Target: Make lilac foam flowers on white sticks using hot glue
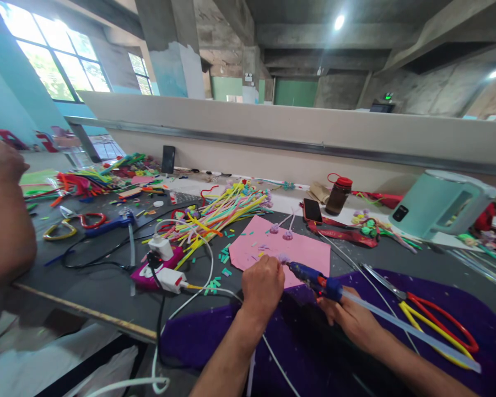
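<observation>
My left hand (pixel 263 284) is closed in a pinch over the near edge of a pink sheet (pixel 248 245). A small fuzzy lilac pipe-cleaner piece (pixel 284 258) shows at its fingertips, partly hidden by them. In my right hand (pixel 353 318) is a blue hot glue gun (pixel 314 280), its nozzle pointing left, close to the lilac piece. A long translucent glue stick (pixel 421 331) runs out of the gun's back end across my right forearm. Two lilac pipe-cleaner flowers (pixel 287 235) with stems lie on the far part of the pink sheet.
Left of the sheet lie a pipe-cleaner pile (pixel 231 204), green scraps (pixel 224 256) and a power strip (pixel 159 270) with cords. Scissors (pixel 430 320) rest on purple cloth at right. Behind are a phone (pixel 312 210), bottle (pixel 339 196) and kettle (pixel 434 204). Another person's arm (pixel 6 215) is at left.
</observation>
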`<state>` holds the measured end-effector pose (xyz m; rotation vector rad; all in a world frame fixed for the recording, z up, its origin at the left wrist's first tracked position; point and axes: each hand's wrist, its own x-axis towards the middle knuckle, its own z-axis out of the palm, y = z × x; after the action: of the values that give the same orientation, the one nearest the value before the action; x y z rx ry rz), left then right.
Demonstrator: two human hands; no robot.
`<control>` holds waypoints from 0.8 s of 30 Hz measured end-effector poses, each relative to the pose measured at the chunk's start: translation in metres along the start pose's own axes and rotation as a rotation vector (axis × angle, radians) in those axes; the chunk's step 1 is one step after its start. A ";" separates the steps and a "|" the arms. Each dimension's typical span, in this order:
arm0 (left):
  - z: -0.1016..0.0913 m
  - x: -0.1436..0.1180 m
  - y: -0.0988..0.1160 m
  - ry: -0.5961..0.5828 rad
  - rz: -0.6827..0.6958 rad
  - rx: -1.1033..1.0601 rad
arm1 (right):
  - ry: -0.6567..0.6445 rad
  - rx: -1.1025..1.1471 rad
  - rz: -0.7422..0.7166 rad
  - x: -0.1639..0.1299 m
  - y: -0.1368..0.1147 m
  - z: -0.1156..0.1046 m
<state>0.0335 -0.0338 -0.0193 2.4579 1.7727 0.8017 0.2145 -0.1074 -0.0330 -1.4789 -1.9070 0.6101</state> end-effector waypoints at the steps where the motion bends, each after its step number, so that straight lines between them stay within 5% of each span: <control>1: 0.000 0.000 0.000 0.000 0.002 0.002 | 0.000 -0.006 -0.005 0.000 0.000 0.000; 24: 0.001 0.000 0.000 0.003 0.006 0.012 | -0.044 -0.040 -0.020 0.000 0.004 -0.001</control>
<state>0.0341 -0.0331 -0.0202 2.4720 1.7773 0.7971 0.2178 -0.1063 -0.0346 -1.4808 -1.9758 0.6034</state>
